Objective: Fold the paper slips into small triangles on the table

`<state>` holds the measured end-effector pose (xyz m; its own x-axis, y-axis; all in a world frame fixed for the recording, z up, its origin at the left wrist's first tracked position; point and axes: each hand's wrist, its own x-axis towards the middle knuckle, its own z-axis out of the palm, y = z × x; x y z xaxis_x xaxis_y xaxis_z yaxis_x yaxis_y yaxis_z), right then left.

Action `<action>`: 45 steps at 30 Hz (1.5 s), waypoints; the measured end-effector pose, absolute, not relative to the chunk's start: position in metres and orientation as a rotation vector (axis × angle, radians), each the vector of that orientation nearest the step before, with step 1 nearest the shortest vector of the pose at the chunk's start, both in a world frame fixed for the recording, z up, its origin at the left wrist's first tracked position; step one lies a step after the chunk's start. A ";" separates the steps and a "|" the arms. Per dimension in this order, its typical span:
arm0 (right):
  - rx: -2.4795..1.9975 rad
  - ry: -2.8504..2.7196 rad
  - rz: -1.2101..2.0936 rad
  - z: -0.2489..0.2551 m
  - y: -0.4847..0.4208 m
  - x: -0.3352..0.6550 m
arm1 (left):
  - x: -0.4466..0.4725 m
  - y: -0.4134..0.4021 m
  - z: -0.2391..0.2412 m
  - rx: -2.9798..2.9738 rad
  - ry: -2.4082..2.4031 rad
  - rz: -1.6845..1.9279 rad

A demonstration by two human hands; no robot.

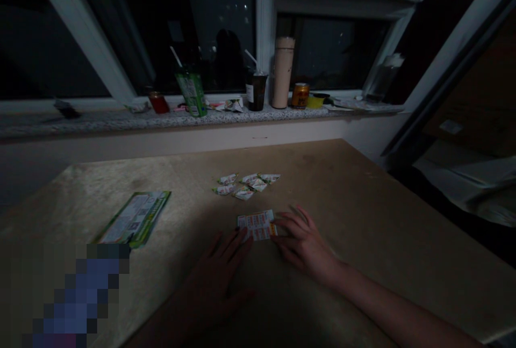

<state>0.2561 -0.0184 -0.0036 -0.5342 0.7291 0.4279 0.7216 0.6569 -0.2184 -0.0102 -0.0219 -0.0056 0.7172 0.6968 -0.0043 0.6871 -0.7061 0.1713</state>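
Note:
A small printed paper card (257,224) lies flat on the table in front of me, with rows of reddish print and an orange strip at its right. My left hand (213,273) rests on the table, fingers spread, its fingertips at the card's lower left corner. At the card's right edge is my right hand (304,243), fingers apart and slightly bent, the tips touching or just beside the paper. Beyond the card lie several small folded paper triangles (244,194) in a loose group. Dim light blurs the finer print.
A green and white printed packet (139,216) lies at the left of the table (342,192); a pixelated patch covers the lower left. On the windowsill (226,118) stand a green cup (192,93), a dark cup (256,93), a pink bottle (282,74) and an orange can (300,95).

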 end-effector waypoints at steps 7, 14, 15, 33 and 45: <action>-1.134 -2.380 0.028 -0.003 -0.019 0.258 | -0.010 -0.022 -0.004 2.765 1.095 0.084; -1.121 -2.350 0.024 -0.003 -0.018 0.260 | -0.009 -0.023 -0.001 2.756 1.117 0.081; -1.125 -2.347 0.024 -0.003 -0.018 0.260 | -0.009 -0.022 -0.002 2.753 1.117 0.079; -1.029 -2.608 0.422 0.001 -0.016 0.253 | -0.016 -0.014 0.004 2.818 1.005 0.065; -1.027 -2.585 0.421 -0.002 -0.015 0.252 | -0.027 -0.004 0.017 2.974 1.001 0.112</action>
